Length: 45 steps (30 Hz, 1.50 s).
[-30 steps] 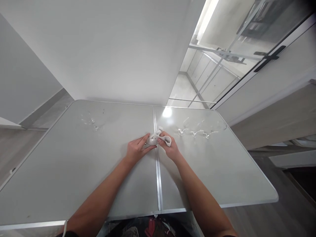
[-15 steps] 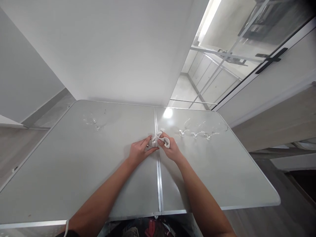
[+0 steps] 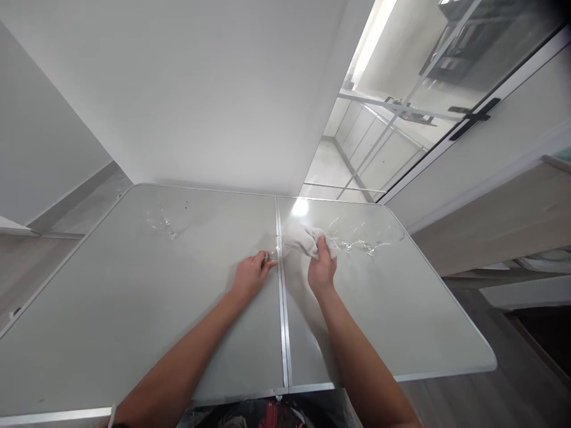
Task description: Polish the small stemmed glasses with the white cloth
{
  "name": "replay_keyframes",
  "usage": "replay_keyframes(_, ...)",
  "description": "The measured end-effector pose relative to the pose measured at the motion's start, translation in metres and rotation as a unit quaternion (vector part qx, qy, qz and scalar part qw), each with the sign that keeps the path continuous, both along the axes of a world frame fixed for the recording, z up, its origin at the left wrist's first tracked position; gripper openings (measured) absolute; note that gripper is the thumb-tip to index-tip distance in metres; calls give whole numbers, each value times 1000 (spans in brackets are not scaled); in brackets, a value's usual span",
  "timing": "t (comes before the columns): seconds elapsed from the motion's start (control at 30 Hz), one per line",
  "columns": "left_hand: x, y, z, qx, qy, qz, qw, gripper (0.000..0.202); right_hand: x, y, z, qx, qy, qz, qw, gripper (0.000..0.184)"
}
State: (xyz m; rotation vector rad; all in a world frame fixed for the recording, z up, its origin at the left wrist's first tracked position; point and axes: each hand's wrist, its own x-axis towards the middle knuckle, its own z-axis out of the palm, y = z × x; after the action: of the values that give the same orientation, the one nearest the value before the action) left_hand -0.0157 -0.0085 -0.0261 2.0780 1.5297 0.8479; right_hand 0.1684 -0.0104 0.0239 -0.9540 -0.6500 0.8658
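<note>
My left hand pinching a glass by the stem, right hand just beside it, gripping a cloth round the bowl

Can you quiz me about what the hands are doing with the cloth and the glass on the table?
1. True or false: the right hand grips a white cloth.
2. Which hand pinches the bare end of the clear glass?
3. The other glasses nearest the cloth are: A) on the table, right of the cloth; B) on the floor; C) in a box.
Key: 1 true; 2 the left hand; 3 A.
</note>
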Motion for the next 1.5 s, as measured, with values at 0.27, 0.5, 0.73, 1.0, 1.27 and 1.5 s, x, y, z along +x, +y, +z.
replay_keyframes(0.27,0,-4,9,-84,-293,-27,952,38,-19,-3,-7,-7,80,72,994,39)
replay_keyframes(0.5,-6,-3,10,-41,-346,25,937,38,0,3,4,9,97,2,995,42)
replay_keyframes(0.73,2,-8,11,-62,-266,-47,961,28,-23,-17,5,40,-139,278,950,71)
replay_keyframes(1.0,0,-3,-6,86,-77,-14,993,20,-21,-23,-2,159,-701,113,686,44)
replay_keyframes(1.27,-5,-6,7,217,88,-121,965,18,-5,-16,18,47,-546,153,822,18)
replay_keyframes(1.5,-4,-8,11,123,-46,-76,988,26,-10,-11,17,-125,12,302,945,32)
